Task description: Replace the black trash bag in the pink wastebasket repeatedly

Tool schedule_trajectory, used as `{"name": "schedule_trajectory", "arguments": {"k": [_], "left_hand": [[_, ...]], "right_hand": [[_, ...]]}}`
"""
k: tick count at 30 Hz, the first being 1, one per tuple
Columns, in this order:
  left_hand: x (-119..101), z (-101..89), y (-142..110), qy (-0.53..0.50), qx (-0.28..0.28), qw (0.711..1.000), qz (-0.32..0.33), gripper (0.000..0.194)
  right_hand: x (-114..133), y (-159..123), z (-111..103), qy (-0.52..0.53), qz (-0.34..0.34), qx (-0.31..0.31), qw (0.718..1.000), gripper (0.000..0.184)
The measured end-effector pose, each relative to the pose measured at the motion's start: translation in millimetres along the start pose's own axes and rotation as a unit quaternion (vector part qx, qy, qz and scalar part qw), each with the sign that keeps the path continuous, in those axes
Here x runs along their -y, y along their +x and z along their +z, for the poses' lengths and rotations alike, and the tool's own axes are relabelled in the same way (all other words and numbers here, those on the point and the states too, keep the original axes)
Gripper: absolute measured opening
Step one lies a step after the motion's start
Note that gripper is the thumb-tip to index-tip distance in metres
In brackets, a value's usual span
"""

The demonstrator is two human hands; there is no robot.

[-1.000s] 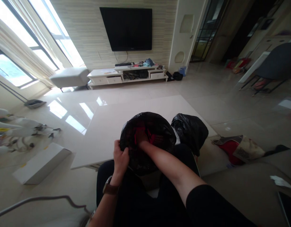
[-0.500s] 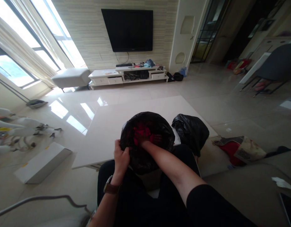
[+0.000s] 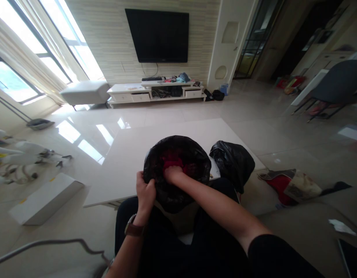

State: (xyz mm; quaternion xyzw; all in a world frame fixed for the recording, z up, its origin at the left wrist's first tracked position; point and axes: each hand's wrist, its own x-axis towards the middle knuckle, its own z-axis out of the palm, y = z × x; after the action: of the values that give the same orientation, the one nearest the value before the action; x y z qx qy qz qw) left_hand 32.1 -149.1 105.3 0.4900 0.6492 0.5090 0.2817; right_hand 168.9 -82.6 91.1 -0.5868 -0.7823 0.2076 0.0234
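Between my knees stands a trash bin lined with a black garbage bag (image 3: 174,202), its opening facing me. My left hand (image 3: 145,192) is closed on the left rim, thumb over the edge and the other fingers outside. My right hand (image 3: 173,175) reaches into the bin and grips a crumpled red thing (image 3: 172,164), whose kind I cannot make out. The right fingertips are hidden against it. Darker reddish items lie around it in the shadowed bin.
A white table (image 3: 120,154) extends beyond the bin. On its right side sits a full-looking black plastic bag (image 3: 233,164). A white box (image 3: 46,200) lies on the floor at left. A sofa (image 3: 306,235) with a white tissue (image 3: 342,227) is at right.
My right hand has risen slightly out of the bin's shadow along with the red thing. My left hand keeps its hold on the rim. The view has shifted a little.
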Motion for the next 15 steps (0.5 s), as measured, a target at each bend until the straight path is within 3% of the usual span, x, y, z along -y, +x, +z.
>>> {"name": "schedule_trajectory", "arguments": {"k": [2,3,5,8,9,11,15], "left_hand": [[4,-1.9,6,-0.012,-0.007,1.0,-0.017,0.024],[6,-2.9,9,-0.019,-0.007,0.999,-0.028,0.025],[13,-3.7,16,-0.035,-0.009,0.998,-0.054,0.028],[22,0.0,29,-0.088,-0.026,0.991,-0.099,0.035],[24,2.5,34,-0.111,-0.037,0.987,-0.11,0.038],[27,8.2,44,-0.16,-0.057,0.977,-0.129,0.043],[28,18.3,63,-0.223,-0.086,0.958,-0.161,0.05]], "right_hand": [[3,-35,-24,0.0,0.004,-0.002,1.0,0.031],[2,-56,-36,0.005,-0.007,-0.031,0.999,0.03],[-9,-103,-55,0.066,-0.083,-0.192,0.976,0.027],[-51,-167,-58,0.099,-0.11,-0.413,0.899,0.022],[-70,-184,-51,0.087,-0.089,-0.449,0.885,0.018],[-112,-213,-23,0.076,0.001,-0.444,0.893,0.017],[-178,-255,67,0.08,0.176,-0.304,0.933,0.043]]}}
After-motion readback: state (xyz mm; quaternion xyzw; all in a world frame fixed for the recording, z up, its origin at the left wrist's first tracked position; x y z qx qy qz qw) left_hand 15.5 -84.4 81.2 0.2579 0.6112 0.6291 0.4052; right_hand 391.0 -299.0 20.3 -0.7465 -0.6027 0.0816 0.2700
